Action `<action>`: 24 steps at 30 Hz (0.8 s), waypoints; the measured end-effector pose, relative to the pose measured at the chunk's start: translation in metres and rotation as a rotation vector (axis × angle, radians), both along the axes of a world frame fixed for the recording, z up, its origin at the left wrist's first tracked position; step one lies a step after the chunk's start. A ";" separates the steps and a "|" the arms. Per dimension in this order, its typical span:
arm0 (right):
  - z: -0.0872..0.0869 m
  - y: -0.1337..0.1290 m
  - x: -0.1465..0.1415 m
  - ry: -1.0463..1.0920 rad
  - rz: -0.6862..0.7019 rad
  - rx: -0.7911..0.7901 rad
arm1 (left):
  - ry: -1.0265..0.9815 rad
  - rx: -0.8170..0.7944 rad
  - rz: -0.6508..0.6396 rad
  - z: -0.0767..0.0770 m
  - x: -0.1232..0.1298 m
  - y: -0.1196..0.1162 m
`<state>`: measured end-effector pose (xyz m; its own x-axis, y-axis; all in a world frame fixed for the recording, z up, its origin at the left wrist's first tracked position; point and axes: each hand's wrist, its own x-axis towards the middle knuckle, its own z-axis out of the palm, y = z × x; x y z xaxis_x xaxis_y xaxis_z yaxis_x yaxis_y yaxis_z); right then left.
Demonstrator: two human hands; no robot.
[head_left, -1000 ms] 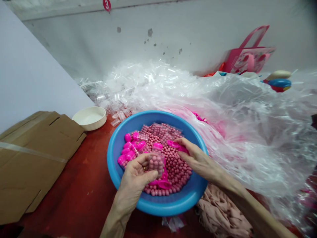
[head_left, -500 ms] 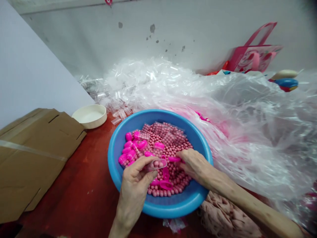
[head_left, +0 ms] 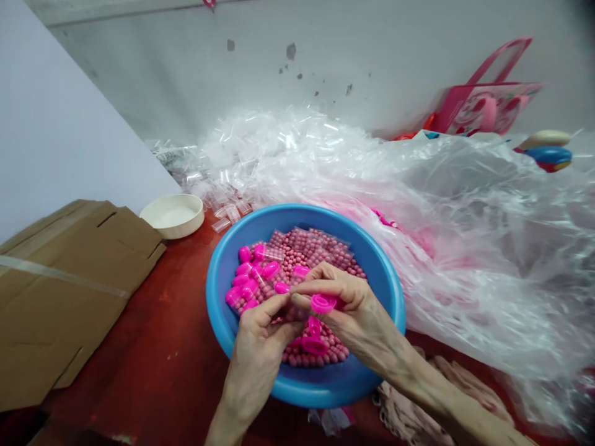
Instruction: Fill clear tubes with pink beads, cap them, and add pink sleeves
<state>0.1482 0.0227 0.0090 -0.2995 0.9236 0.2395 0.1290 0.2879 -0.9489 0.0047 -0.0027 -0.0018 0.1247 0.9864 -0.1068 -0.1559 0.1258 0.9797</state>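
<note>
Two bare hands are working together over a blue plastic basin (head_left: 395, 310), the left hand (head_left: 258, 353) closing in a pinch on a clear piece (head_left: 292, 313) that its fingers mostly hide, and the right hand (head_left: 356, 316) gripping a magenta cap (head_left: 323, 303) between thumb and fingers. The hands are nearly touching above a heap of pink beads (head_left: 297, 356), where loose magenta caps (head_left: 315, 345) and clear packets (head_left: 297, 243) are lying. Holding both pieces low over the basin and keeping each pinch firm looks like the sound way to work, since anything slipping is dropping straight back in. The basin is sitting on a red-painted table (head_left: 153, 322), with flattened cardboard (head_left: 69, 297) and a white dish (head_left: 174, 215) off to the left, clear plastic sheeting (head_left: 465, 248) heaping up behind, and a pink bag (head_left: 488, 105) leaning near a scuffed grey wall (head_left: 186, 74).
</note>
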 end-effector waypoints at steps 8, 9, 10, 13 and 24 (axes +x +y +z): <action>0.020 0.002 0.010 0.046 0.018 -0.093 | -0.084 -0.074 0.002 -0.001 -0.002 -0.002; 0.021 0.001 0.011 0.005 0.006 -0.054 | -0.098 -0.078 -0.006 0.000 -0.002 -0.001; 0.021 0.000 0.012 -0.059 0.012 0.003 | -0.111 -0.077 -0.021 0.001 -0.002 -0.001; 0.019 -0.003 0.013 -0.286 0.131 0.157 | -0.142 -0.075 -0.063 0.003 -0.002 0.001; 0.022 0.008 0.007 -0.017 -0.125 -0.298 | -0.052 -0.067 0.013 0.004 0.001 0.001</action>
<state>0.1550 0.0311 0.0315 -0.1810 0.9822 -0.0508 0.1625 -0.0211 -0.9865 0.0053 -0.0015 0.0024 0.1188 0.9789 -0.1659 -0.2087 0.1880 0.9597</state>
